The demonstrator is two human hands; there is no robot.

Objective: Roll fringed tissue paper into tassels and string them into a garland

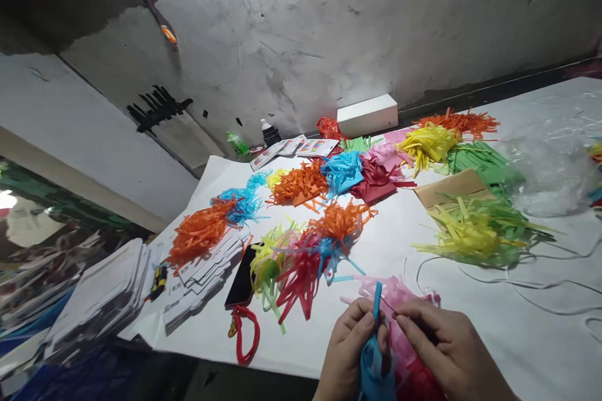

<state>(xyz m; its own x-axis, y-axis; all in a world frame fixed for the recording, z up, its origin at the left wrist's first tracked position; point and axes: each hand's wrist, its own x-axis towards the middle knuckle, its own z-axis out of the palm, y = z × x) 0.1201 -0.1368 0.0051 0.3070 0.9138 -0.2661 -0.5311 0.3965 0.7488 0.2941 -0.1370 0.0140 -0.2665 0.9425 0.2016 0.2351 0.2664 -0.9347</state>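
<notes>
At the near edge of the table my left hand (353, 341) is closed on a twisted blue paper tassel (378, 376), with one blue end standing up past the thumb. Close beside it, my right hand (439, 341) pinches a thin dark strand (388, 305) that runs toward the blue tip; whether it is a needle or thread I cannot tell. Under and behind both hands lie pink fringed paper (383, 288) and red paper (418, 382), partly hidden by the fingers.
Several fringed paper bundles, such as an orange one (200, 232) and a yellow one (470, 232), cover the white table (380, 232). A phone (242, 279) with a red strap lies left, beside stacked printed cards (202, 282). White string (531, 288) trails at right near clear plastic (550, 169).
</notes>
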